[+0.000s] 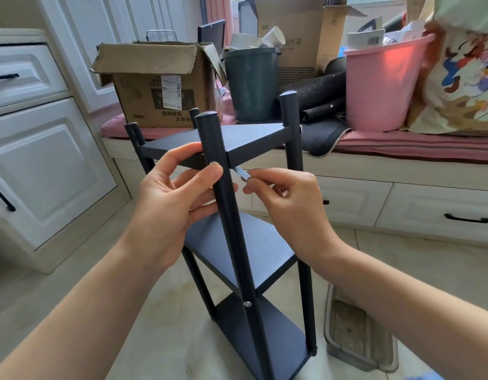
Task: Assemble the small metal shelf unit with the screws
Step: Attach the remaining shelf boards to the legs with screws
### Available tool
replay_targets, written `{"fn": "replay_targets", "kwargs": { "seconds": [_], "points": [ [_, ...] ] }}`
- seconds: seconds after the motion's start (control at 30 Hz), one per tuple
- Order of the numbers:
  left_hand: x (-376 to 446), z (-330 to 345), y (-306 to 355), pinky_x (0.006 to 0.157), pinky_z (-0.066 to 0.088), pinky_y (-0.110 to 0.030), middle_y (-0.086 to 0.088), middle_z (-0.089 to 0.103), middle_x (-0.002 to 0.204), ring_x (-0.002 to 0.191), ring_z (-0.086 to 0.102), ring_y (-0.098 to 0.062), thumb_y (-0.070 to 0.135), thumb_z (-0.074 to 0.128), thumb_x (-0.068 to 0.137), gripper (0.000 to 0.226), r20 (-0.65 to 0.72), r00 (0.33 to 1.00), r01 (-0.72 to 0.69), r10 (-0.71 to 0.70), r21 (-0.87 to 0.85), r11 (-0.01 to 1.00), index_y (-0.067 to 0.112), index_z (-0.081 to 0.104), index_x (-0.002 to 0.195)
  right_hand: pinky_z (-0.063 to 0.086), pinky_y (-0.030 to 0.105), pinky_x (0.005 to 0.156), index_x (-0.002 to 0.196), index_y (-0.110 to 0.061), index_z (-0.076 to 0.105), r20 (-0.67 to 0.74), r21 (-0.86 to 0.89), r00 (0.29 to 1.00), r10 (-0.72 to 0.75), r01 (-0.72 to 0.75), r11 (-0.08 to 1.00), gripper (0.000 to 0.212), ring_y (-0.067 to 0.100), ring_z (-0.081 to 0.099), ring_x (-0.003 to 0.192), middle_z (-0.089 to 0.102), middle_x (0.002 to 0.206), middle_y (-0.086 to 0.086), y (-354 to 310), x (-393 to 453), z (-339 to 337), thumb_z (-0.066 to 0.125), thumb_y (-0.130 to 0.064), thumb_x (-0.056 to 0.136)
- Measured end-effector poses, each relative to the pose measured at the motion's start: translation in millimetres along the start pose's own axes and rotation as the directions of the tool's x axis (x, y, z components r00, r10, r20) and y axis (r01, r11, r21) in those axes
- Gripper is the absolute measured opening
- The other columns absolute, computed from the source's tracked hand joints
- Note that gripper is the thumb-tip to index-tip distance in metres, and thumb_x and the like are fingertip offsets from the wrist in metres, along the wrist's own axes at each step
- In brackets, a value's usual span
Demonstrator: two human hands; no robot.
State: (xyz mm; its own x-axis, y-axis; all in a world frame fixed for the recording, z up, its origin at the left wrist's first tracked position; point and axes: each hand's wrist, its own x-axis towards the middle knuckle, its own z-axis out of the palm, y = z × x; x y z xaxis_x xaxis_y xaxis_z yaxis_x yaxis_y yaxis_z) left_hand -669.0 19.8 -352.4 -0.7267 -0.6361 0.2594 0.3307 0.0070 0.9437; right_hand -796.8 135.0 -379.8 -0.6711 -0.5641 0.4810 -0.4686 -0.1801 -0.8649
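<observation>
A dark metal shelf unit [237,242] with three shelves stands upright on the floor in front of me. My left hand [171,193] grips its near post [212,138] and the top shelf's [223,138] front corner. My right hand [286,198] pinches a small silver screw [242,172], whose tip meets the post just under the top shelf. Lower on the same post a silver screw head [247,303] sits at the middle shelf's level.
A window bench with a pink cushion [401,144] runs behind, loaded with a cardboard box [155,86], a dark green bucket [251,83] and a pink bucket [380,86]. White cabinets [45,160] stand to the left. A clear plastic container [355,341] lies on the floor at right.
</observation>
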Motion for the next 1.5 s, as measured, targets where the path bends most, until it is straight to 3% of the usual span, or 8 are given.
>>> {"fn": "replay_targets", "kwargs": {
  "seconds": [0.37, 0.53, 0.7, 0.87, 1.03, 1.2, 1.37, 1.5],
  "points": [
    [0, -5, 1, 0.068, 0.061, -0.032, -0.008, 0.077, 0.104, 0.089, 0.076, -0.032, 0.028, 0.076, 0.072, 0.051, 0.010, 1.000, 0.002, -0.002, 0.007, 1.000, 0.027, 0.061, 0.121, 0.040, 0.019, 0.078, 0.102, -0.017, 0.078, -0.018, -0.295, 0.989, -0.145, 0.133, 0.946, 0.016, -0.002, 0.056, 0.071, 0.069, 0.080, -0.017, 0, 3, 6, 0.065, -0.013, 0.094],
    [2, -10, 1, 0.070, 0.062, -0.033, -0.009, 0.077, 0.106, 0.092, 0.075, -0.033, 0.029, 0.077, 0.072, 0.049, 0.000, 1.000, 0.004, -0.004, 0.005, 1.000, 0.029, 0.062, 0.119, 0.041, 0.013, 0.077, 0.104, -0.014, 0.078, -0.001, -0.200, 0.997, -0.082, 0.081, 0.976, 0.016, 0.003, 0.061, 0.078, 0.075, 0.090, -0.012, 1, 2, 15, 0.068, -0.013, 0.092],
    [4, -19, 2, 0.071, 0.062, -0.035, -0.010, 0.077, 0.105, 0.092, 0.075, -0.033, 0.029, 0.076, 0.074, 0.046, -0.008, 1.000, 0.012, -0.012, 0.005, 1.000, 0.031, 0.062, 0.118, 0.049, 0.028, 0.082, 0.105, -0.017, 0.078, 0.023, -0.147, 0.999, -0.040, 0.043, 0.988, 0.016, 0.013, 0.061, 0.087, 0.076, 0.096, -0.009, 4, 5, 31, 0.070, -0.016, 0.091],
    [6, -24, 4, 0.070, 0.062, -0.035, -0.012, 0.076, 0.105, 0.089, 0.076, -0.033, 0.029, 0.075, 0.074, 0.049, 0.002, 1.000, 0.025, -0.025, 0.007, 1.000, 0.029, 0.061, 0.121, 0.051, 0.042, 0.075, 0.097, -0.023, 0.080, 0.005, -0.188, 0.997, -0.072, 0.072, 0.979, 0.018, 0.021, 0.053, 0.078, 0.073, 0.079, -0.009, 6, 7, 53, 0.066, -0.013, 0.092],
    [8, -28, 5, 0.069, 0.062, -0.034, -0.011, 0.077, 0.104, 0.088, 0.076, -0.031, 0.027, 0.074, 0.076, 0.048, -0.003, 1.000, 0.024, -0.024, -0.001, 1.000, 0.028, 0.060, 0.122, 0.047, 0.032, 0.070, 0.096, -0.027, 0.080, -0.008, -0.177, 0.999, -0.048, 0.046, 0.983, 0.025, 0.017, 0.049, 0.079, 0.059, 0.066, -0.027, 10, 15, 69, 0.062, -0.009, 0.094],
    [12, -30, 6, 0.069, 0.062, -0.034, -0.010, 0.077, 0.105, 0.088, 0.076, -0.031, 0.027, 0.074, 0.075, 0.048, -0.010, 0.999, 0.031, -0.031, -0.008, 0.999, 0.029, 0.059, 0.121, 0.051, 0.042, 0.075, 0.097, -0.024, 0.078, 0.013, -0.135, 0.999, -0.040, 0.041, 0.990, 0.023, 0.022, 0.053, 0.079, 0.072, 0.079, -0.012, 15, 16, 69, 0.061, -0.010, 0.096],
    [13, -31, 6, 0.068, 0.062, -0.034, -0.005, 0.077, 0.105, 0.089, 0.076, -0.032, 0.029, 0.075, 0.073, 0.049, -0.025, 0.999, 0.034, -0.034, -0.009, 0.999, 0.031, 0.060, 0.119, 0.041, 0.019, 0.078, 0.107, -0.016, 0.077, 0.013, -0.104, 0.999, -0.034, 0.035, 0.994, 0.018, 0.000, 0.055, 0.081, 0.066, 0.088, -0.012, 14, 13, 51, 0.063, -0.013, 0.095],
    [13, -32, 4, 0.069, 0.062, -0.036, -0.006, 0.077, 0.106, 0.090, 0.075, -0.033, 0.031, 0.076, 0.072, 0.049, -0.026, 0.999, 0.039, -0.039, -0.002, 0.999, 0.033, 0.060, 0.118, 0.038, 0.015, 0.076, 0.107, -0.015, 0.076, -0.002, -0.132, 0.998, -0.067, 0.066, 0.989, 0.018, -0.003, 0.053, 0.076, 0.060, 0.082, -0.020, 13, 14, 34, 0.065, -0.012, 0.094]
  ]
}}
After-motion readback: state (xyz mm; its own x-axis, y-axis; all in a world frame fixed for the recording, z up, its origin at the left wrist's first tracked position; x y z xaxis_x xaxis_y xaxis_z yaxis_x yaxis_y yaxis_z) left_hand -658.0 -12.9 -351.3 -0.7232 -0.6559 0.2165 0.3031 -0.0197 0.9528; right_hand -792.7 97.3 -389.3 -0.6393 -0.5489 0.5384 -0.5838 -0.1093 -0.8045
